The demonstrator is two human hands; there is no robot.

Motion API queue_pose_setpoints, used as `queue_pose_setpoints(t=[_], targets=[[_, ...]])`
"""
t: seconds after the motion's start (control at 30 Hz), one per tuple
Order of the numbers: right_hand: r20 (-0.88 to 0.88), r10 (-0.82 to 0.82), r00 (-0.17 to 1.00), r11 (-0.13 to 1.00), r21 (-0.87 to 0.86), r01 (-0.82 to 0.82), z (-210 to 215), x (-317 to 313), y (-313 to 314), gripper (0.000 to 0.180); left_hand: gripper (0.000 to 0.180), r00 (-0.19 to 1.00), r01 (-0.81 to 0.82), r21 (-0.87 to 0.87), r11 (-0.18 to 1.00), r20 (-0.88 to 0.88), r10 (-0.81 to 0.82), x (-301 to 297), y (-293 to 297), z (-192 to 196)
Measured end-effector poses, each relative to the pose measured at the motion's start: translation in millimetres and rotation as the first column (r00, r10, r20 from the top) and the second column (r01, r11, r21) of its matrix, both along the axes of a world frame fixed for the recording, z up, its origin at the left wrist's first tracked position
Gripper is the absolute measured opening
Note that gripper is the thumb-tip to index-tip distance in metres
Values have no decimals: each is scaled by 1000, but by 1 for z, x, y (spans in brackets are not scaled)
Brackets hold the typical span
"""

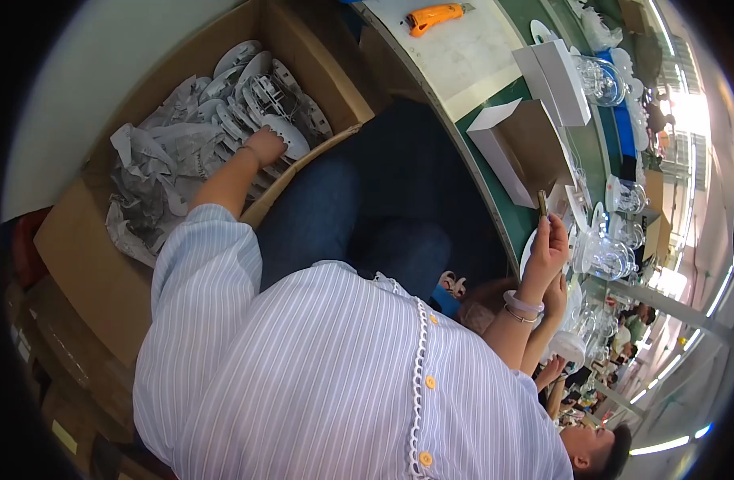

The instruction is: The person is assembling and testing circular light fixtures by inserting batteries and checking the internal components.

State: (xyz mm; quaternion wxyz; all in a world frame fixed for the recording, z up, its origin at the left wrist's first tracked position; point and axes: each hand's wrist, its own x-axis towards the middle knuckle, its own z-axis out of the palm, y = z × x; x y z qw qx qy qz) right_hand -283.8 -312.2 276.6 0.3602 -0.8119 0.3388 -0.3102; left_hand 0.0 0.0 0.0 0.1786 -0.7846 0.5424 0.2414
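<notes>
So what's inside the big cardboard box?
White discs and crumpled paper; the left hand reaches in among the discs. The box bottom and anything under the paper can't be seen.

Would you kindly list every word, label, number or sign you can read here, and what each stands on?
No text can be read in this picture.
Orange cutter: any marking is too small.
White discs by the left hand: no readable lettering.
White open box, cardboard carton: none I can make out.
</notes>
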Motion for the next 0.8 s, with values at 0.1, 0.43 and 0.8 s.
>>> queue_pose_setpoints(t=[0.1, 0.43, 0.8], targets=[[29, 27, 999, 998, 63, -29, -4, 1, -2, 16, 20, 1000, 0, -189, 982, 14, 3, 3, 9, 9], [72, -14, 997, 999, 49, 10, -3, -7, 1, 15, 20, 690, -656, -742, 134, -518, 506, 3, 63, 100], [112, 58, 992, 993, 96, -68, -1, -3, 13, 15, 35, 258, -838, -545, -8, -409, 875, -23, 180, 84]])
